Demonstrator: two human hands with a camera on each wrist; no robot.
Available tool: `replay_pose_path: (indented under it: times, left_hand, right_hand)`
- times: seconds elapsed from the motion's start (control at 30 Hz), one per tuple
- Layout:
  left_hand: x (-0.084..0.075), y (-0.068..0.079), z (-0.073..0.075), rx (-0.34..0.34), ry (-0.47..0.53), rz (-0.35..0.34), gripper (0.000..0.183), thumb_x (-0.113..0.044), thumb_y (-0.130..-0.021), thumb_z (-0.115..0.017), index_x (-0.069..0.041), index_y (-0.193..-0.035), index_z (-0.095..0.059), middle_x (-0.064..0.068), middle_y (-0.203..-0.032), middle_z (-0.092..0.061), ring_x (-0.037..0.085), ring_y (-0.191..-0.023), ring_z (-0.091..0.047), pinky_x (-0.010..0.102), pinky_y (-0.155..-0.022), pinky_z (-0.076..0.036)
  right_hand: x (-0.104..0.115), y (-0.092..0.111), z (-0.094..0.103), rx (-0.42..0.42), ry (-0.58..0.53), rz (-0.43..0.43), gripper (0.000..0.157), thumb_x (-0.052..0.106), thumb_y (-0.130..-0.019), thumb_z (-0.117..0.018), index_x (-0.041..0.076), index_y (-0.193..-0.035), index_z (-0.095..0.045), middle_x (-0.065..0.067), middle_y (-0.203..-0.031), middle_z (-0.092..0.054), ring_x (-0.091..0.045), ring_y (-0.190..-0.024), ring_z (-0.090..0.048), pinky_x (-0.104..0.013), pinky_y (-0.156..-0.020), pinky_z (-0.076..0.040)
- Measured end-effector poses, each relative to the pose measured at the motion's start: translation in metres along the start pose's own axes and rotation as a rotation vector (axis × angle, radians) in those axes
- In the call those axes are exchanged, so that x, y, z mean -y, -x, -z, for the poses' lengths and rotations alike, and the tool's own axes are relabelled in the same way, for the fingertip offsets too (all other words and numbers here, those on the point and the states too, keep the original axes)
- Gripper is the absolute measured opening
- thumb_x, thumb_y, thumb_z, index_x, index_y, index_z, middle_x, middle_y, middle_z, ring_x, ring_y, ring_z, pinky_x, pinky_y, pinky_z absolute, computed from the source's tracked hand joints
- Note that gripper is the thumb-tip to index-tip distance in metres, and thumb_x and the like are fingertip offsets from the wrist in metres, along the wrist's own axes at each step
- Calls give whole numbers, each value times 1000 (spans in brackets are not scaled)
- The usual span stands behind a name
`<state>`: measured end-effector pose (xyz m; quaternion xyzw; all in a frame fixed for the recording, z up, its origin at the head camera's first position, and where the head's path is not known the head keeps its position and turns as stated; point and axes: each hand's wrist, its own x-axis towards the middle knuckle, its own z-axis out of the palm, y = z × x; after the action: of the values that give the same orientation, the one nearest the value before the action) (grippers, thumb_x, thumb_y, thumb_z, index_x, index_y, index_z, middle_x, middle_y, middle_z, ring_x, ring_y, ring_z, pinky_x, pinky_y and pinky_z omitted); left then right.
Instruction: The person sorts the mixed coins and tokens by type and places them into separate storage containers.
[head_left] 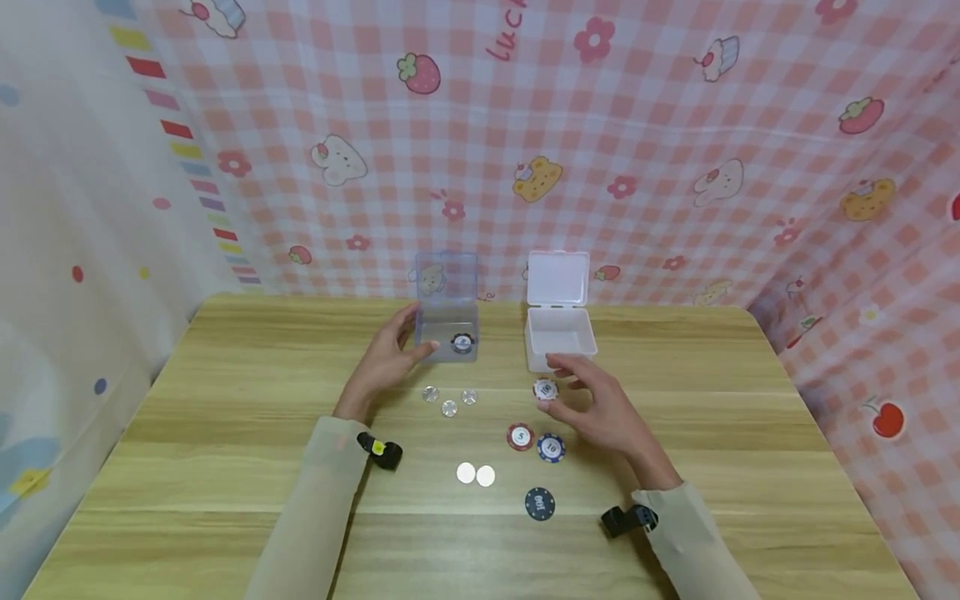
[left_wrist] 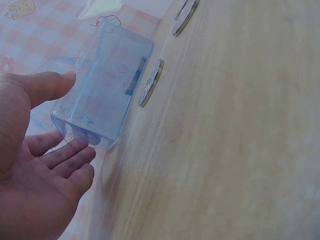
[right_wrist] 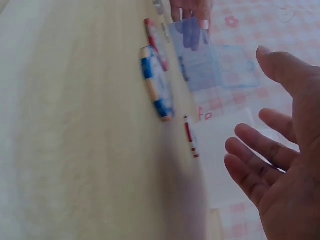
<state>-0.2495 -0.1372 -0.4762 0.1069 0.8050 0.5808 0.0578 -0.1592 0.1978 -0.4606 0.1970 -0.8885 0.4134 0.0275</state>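
Note:
My left hand (head_left: 386, 354) is at the left side of a clear bluish box (left_wrist: 102, 90) with its lid up. Its thumb reaches over the front corner, and its loosely bent fingers are beside the side wall; firm contact cannot be told. A dark-edged poker chip (head_left: 462, 342) lies inside that box. My right hand (head_left: 600, 408) hovers in front of a white box (head_left: 538, 363), thumb and fingers spread and holding nothing. Between thumb and fingers, seen from above, a white-faced poker chip (head_left: 546, 389) marked 10 lies on the table, its red-and-white edge (right_wrist: 191, 136) visible from the right wrist.
A red chip (head_left: 521, 436), a blue chip (head_left: 551, 448) and a black chip (head_left: 540, 503) lie nearer the front. Three silver coins (head_left: 449, 408) sit before the bluish box, with two plain white discs (head_left: 476, 475) closer. A checked cloth (head_left: 480, 167) hangs behind the wooden table (head_left: 225, 433).

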Motion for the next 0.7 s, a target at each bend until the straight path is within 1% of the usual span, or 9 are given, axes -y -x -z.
replay_pose_path:
  times: [0.1,0.27,0.33,0.5,0.7]
  left_hand:
    - [-1,1,0,-4,2,4,79,-23,-86,-69,-13,-149,-22,13,-151,-30,22,-141,-25,35,-118,-22]
    - [-1,1,1,2,7,8,79,-24,-86,-69,-13,-149,-22,14,-151,-30,23,-141,-25,36,-118,-21]
    - [0,1,1,5,9,8,79,-23,-86,-69,-13,-149,-22,14,-151,-30,23,-141,-25,36,-118,-21]
    - [1,-1,1,0,9,1,79,-22,-86,-69,-12,-149,-23,14,-150,-31,23,-141,-26,36,-118,-21]
    - [2,-1,2,-5,-2,-2,79,-23,-85,-70,-12,-149,-23,14,-150,-31,24,-141,-27,36,-118,-22]
  right_hand:
    - [-4,1,-2,19,3,-29,62,39,-81,-72,18,-134,-49,-2,-123,-57,-23,-107,-56,-44,-91,-50]
    - [-11,1,-4,53,49,-108,60,41,-81,-72,17,-132,-52,-1,-123,-57,-22,-107,-53,-43,-94,-47]
    - [-13,1,-5,63,76,-140,60,42,-81,-72,17,-132,-53,-1,-121,-56,-21,-104,-53,-40,-92,-48]
    - [-16,-2,-6,73,107,-188,59,41,-80,-73,15,-129,-56,-2,-107,-56,-19,-91,-51,-31,-77,-48]
    - [-17,-7,-9,60,117,-225,51,35,-78,-76,16,-123,-61,-1,-102,-55,-18,-88,-50,-29,-74,-45]
